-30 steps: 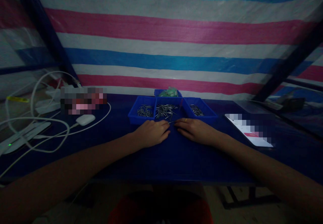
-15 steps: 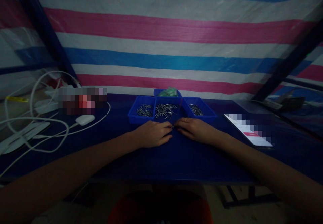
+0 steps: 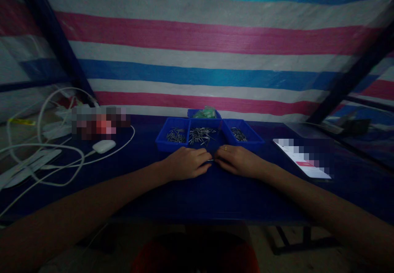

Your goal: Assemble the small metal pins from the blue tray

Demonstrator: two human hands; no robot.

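Note:
Between my two hands a small thin metal piece lies level just above the blue table. The fingertips of my left hand pinch its left end, and my right hand, with a ring on one finger, has its fingertips closed at the right end. Behind the hands is a loose pile of metal pins, flanked by a left blue tray and a right blue tray, both with similar pins inside.
A third blue tray at the back holds green plastic bags. White cables and a white adapter lie at the left. On the right rests a lit phone. A striped sheet hangs behind.
My right hand has shifted slightly, and its fingers sit a little lower. The thin metal piece between the hands shows more clearly now. My left hand has barely moved.

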